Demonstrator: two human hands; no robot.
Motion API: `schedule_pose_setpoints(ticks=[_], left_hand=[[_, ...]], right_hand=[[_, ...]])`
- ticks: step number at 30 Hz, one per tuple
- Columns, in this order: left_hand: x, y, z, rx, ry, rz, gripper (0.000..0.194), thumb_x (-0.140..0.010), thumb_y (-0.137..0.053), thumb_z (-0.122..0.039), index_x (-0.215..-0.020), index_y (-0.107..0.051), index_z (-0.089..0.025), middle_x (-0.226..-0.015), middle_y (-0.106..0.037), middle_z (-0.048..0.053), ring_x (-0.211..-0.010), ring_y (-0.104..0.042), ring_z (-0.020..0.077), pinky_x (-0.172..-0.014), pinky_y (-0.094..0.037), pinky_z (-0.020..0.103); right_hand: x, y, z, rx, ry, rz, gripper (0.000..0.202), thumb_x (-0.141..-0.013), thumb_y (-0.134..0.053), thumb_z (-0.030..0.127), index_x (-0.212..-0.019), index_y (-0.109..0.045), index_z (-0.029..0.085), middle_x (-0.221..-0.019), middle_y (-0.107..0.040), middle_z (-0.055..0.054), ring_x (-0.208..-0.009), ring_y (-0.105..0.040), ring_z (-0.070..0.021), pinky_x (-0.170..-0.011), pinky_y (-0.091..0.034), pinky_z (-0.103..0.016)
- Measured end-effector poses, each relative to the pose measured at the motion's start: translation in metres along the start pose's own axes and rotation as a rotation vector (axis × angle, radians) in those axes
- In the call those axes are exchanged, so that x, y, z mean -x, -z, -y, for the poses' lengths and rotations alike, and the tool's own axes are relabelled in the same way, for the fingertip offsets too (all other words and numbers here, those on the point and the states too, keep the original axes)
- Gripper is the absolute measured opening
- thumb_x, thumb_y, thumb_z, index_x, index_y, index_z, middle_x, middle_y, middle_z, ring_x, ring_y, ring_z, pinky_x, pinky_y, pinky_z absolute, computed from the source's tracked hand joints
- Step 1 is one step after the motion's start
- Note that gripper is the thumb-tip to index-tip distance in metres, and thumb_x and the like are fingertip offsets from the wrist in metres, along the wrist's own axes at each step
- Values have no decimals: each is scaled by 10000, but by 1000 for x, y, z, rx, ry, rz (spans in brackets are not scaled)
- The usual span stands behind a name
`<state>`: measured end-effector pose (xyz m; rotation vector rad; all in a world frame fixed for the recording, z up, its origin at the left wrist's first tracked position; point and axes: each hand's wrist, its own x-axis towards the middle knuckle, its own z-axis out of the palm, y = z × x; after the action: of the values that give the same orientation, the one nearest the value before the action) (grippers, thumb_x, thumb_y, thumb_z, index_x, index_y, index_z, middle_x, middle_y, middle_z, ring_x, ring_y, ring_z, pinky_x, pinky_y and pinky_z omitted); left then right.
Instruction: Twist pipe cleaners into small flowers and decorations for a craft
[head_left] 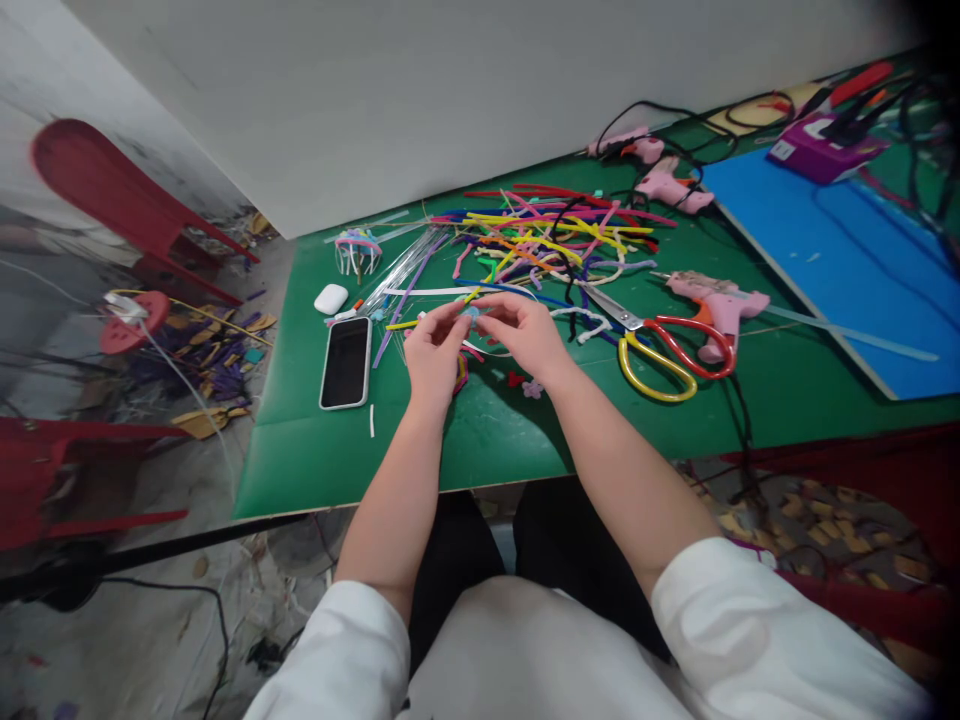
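Observation:
My left hand and my right hand meet above the green table, fingers pinched from both sides on a small light-blue piece. It looks like fuzzy pipe cleaner, but its shape is mostly hidden by my fingertips. Behind the hands lies a heap of coloured pipe cleaners. Below my right wrist are a small lilac flower shape and a small red piece. Partly covered by my left hand is a yellow and pink piece. Scissors with red and yellow handles lie to the right.
A phone and a white earbud case lie on the left of the table. Pink glue guns with cords, a blue board and a purple power block occupy the right. Red chairs stand at left.

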<state>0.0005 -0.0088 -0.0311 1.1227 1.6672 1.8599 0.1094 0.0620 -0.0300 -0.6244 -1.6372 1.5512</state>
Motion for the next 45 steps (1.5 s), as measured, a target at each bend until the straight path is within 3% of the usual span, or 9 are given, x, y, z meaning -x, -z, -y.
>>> schedule_pose_setpoints(ticks=[10,19,28,31,37,45], left_hand=[[0,0,0,26,39,31,154,-753,-632,-244,-897,-672,-206,-813,-691,15,-675,-636,110,-704,-538,291],[2,-2,-3,4,17,32,132,-738,-641,-231,-862,-669,-197,-800,-692,16,-671,-640,115,-689,-545,289],[1,0,-1,20,9,20,231,-724,-661,-253,-951,-662,-208,-829,-688,11,-695,-638,112,-688,-542,273],[2,-2,-3,18,-14,-2,176,-715,-670,-244,-883,-667,-192,-791,-683,7,-686,-633,103,-681,-540,251],[3,-2,-2,-30,-57,-19,130,-729,-657,-234,-849,-647,-184,-788,-675,8,-719,-640,108,-701,-542,251],[3,0,3,-144,-186,98,228,-741,-649,-208,-968,-625,-212,-830,-672,-5,-748,-639,96,-729,-529,227]], right_hand=[[0,-2,1,162,73,-91,143,-730,-608,290,-815,-654,184,-785,-668,-16,-737,-611,-149,-677,-493,-287],[2,-3,1,146,95,-93,137,-760,-581,299,-801,-650,189,-781,-665,-9,-744,-603,-150,-701,-487,-297],[3,-2,-2,508,349,-113,163,-841,-508,296,-833,-639,200,-848,-648,-39,-845,-574,-177,-751,-446,-312],[2,-2,-4,569,390,-106,177,-863,-470,286,-826,-609,182,-833,-635,-44,-829,-561,-173,-765,-434,-312],[1,-3,-4,474,311,-83,191,-873,-439,296,-792,-564,176,-780,-602,-26,-756,-545,-149,-727,-430,-289],[0,-1,1,171,87,-85,170,-813,-510,312,-761,-598,177,-696,-583,9,-606,-525,-108,-562,-460,-241]])
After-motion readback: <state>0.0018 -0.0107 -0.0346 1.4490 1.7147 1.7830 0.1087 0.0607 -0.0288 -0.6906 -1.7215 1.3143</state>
